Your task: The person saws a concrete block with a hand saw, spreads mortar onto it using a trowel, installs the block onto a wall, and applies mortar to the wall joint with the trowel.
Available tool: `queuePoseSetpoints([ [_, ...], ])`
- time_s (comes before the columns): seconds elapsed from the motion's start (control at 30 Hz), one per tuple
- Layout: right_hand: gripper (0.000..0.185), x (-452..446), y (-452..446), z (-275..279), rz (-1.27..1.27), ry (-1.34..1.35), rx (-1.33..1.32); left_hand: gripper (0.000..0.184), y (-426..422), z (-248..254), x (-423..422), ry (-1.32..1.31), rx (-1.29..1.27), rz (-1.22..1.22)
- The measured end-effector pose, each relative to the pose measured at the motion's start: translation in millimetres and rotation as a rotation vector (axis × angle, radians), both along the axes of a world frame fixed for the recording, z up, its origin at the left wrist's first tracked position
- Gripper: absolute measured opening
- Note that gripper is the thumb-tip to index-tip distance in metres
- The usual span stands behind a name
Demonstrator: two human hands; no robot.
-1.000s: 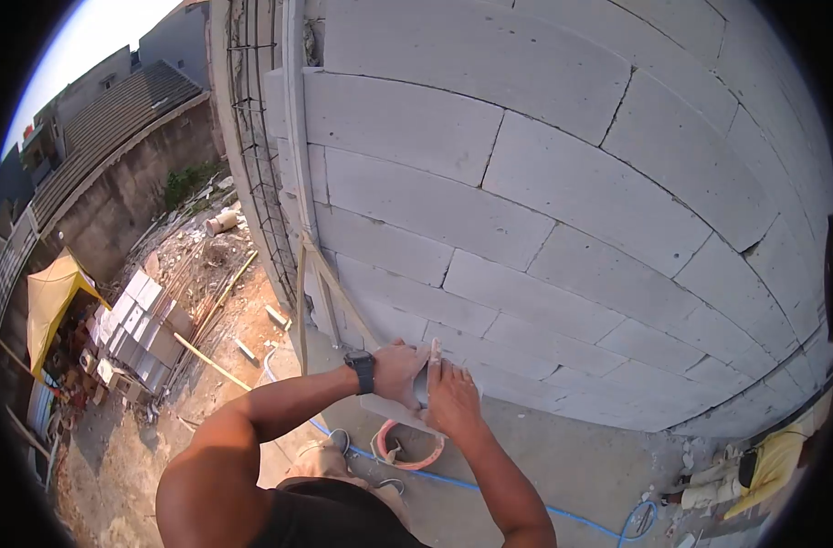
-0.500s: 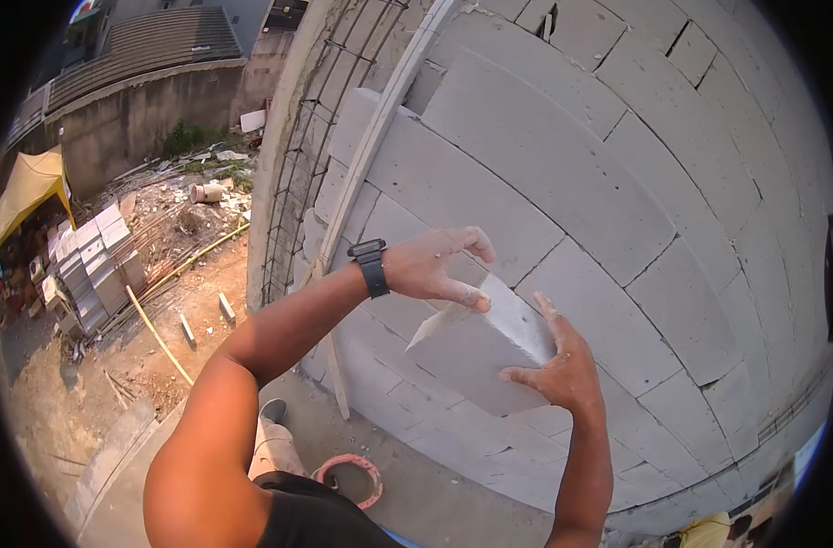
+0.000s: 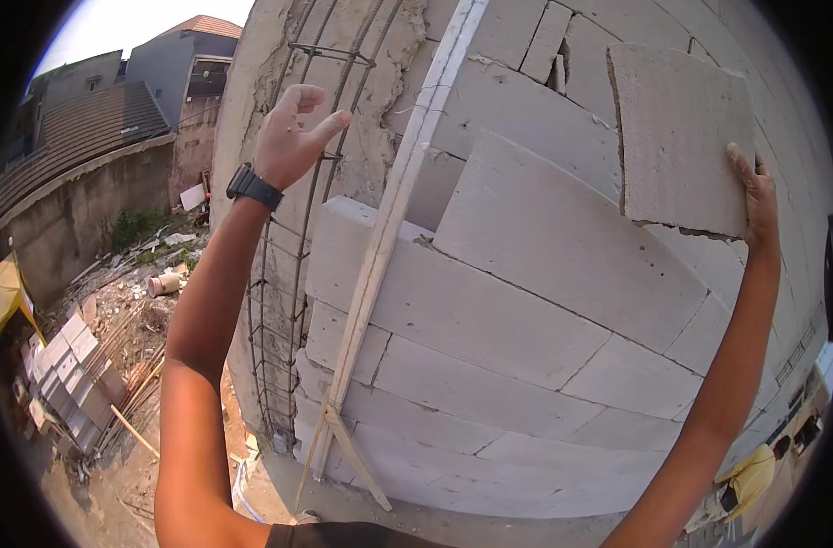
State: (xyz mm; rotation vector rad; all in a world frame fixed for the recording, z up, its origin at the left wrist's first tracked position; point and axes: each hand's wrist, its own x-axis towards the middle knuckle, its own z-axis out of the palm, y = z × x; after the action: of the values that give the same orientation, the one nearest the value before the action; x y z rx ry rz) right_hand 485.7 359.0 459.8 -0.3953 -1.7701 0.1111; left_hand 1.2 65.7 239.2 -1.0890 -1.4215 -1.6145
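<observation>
My right hand [image 3: 756, 196] grips the right edge of a cut grey lightweight concrete block [image 3: 681, 137], held up in front of the upper right of the wall. The block's left and lower edges look rough. My left hand [image 3: 293, 137], with a dark watch on its wrist, is raised in front of the steel rebar cage [image 3: 300, 265]. Its thumb and fingers are apart and hold nothing. Between my hands stands the block wall [image 3: 490, 320], with a large block [image 3: 544, 228] in its stepped upper course.
A long pale batten [image 3: 389, 196] leans upright along the wall's left end, with a short wooden brace [image 3: 357, 461] at its foot. Down on the left are stacked blocks [image 3: 69, 365], rubble and an old boundary wall [image 3: 88, 192]. A person in yellow [image 3: 750, 475] shows at lower right.
The block has gone from low between both hands to the upper right in my right hand. My left hand has moved away, up and left. The view has tilted upward.
</observation>
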Motion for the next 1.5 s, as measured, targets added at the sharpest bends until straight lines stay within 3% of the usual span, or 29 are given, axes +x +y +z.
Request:
queuePoseSetpoints([
  [0.1, 0.125, -53, 18, 33, 0.163, 0.056, 0.005, 0.061, 17, 26, -19, 0.229, -0.008, 0.356],
  [0.2, 0.130, -106, 24, 48, 0.348, 0.080, -0.028, 0.063, 44, 44, -35, 0.189, 0.025, 0.248],
  [0.27, 0.130, -133, 29, 57, 0.411, -0.006, -0.113, 0.065, 61, 50, -47, 0.257, 0.070, 0.326],
  [0.33, 0.130, -157, 29, 65, 0.485, -0.063, -0.136, 0.062, 66, 47, -41, -0.029, -0.078, 0.074],
  [0.53, 0.127, -216, 38, 73, 0.547, -0.035, -0.127, 0.047, 69, 41, -62, -0.009, -0.011, -0.095],
  [0.7, 0.118, -253, 36, 72, 0.635, 0.005, -0.068, 0.049, 68, 40, -66, -0.035, 0.021, -0.246],
  [0.77, 0.106, -260, 30, 73, 0.719, -0.261, -0.111, 0.051, 68, 39, -70, -0.047, 0.005, -0.276],
  [0.87, 0.094, -277, 23, 61, 0.664, -0.190, -0.020, 0.058, 67, 40, -76, -0.094, 0.023, -0.343],
  [1.0, 0.093, -287, 16, 60, 0.626, -0.206, 0.022, 0.056, 64, 40, -84, -0.034, 0.039, -0.369],
  [1.1, 0.092, -294, 22, 68, 0.689, -0.355, -0.010, 0.054, 65, 41, -94, 0.003, 0.028, -0.397],
  [1.3, 0.112, -313, 10, 56, 0.555, -0.266, 0.107, 0.058, 65, 44, -99, 0.040, 0.022, -0.352],
  [1.37, 0.119, -317, 3, 60, 0.515, -0.436, 0.099, 0.059, 65, 42, -110, 0.067, -0.005, -0.325],
  [1.5, 0.119, -331, 0, 58, 0.454, -0.452, 0.157, 0.068, 58, 41, -102, -0.002, 0.029, -0.327],
])
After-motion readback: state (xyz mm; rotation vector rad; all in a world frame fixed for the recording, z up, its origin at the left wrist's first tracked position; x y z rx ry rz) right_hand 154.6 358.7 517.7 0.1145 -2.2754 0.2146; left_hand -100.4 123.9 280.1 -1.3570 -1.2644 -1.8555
